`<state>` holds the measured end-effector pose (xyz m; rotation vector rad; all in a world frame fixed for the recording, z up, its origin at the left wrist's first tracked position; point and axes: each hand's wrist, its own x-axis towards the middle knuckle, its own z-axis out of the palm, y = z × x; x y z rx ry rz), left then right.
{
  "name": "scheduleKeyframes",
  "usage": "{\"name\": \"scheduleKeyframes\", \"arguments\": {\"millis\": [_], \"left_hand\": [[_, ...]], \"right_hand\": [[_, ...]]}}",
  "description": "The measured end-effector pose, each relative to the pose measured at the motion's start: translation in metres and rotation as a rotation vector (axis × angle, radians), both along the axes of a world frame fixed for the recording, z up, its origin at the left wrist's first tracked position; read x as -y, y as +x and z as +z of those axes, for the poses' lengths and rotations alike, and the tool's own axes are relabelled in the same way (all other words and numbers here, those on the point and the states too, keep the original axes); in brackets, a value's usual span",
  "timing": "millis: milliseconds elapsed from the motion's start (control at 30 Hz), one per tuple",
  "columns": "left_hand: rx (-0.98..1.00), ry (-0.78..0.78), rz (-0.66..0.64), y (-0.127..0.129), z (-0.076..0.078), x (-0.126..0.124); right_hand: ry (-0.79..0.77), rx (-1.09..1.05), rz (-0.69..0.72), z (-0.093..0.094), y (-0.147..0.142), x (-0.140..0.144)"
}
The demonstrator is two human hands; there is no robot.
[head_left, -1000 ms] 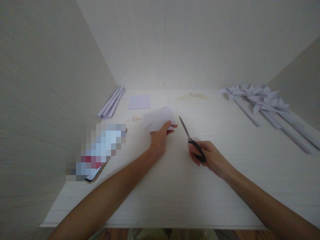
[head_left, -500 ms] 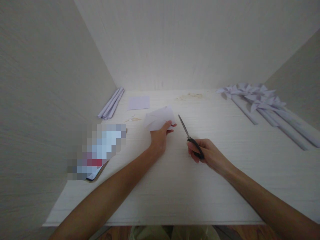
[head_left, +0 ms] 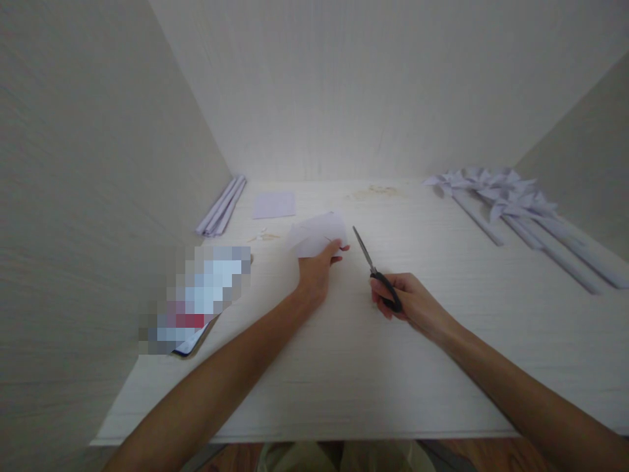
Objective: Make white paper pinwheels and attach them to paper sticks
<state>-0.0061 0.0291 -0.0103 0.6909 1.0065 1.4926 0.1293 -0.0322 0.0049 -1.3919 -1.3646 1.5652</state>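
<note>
Left hand (head_left: 314, 272) first: I see it pinching a folded white paper piece (head_left: 317, 236) at the piece's near edge, holding it just above the surface (head_left: 344, 367), a little left of centre and toward the far edge. My right hand (head_left: 410, 305) is clenched through the black loops of the scissors (head_left: 376, 272), just to the right of the paper, apart from it.

Against the pictures from a second and half a second ago, almost nothing has changed: both grips are the same, the blades are as nearly closed as before, and the gap between blade tip and paper has not narrowed. The small shifts look like head motion to me. I judge that no cut has started and that the work is paused with paper and scissors facing each other.

Those scissors have their long axis running from the near right to the far left, tip toward the far edge. The paper's long side lies roughly left to right.

Further out, a flat paper sheet (head_left: 274, 204) and a bundle of paper strips (head_left: 221, 206) sit by the far left corner, paper pinwheels (head_left: 511, 196) along the right edge, and a blurred-out item (head_left: 199, 298) at the left edge.
</note>
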Motion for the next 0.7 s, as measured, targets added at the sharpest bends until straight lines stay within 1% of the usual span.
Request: {"name": "scheduleKeyframes", "arguments": {"millis": [100,233,333,500,700], "left_hand": [[-0.006,0.002,-0.048,0.0,0.001,0.002],[-0.023,0.029,-0.17,0.003,0.002,0.008],[-0.043,0.042,-0.234,0.005,0.003,0.013],[-0.111,-0.006,-0.296,0.006,0.003,0.018],[-0.186,-0.037,-0.329,0.007,0.007,0.02]], "right_hand": [[0.062,-0.03,-0.065,-0.002,-0.002,0.0],[0.224,-0.094,-0.273,-0.007,-0.007,-0.003],[0.264,-0.109,-0.367,-0.011,-0.01,-0.005],[0.291,-0.074,-0.412,-0.016,-0.01,-0.007],[0.314,-0.01,-0.347,-0.018,-0.008,-0.008]]}}
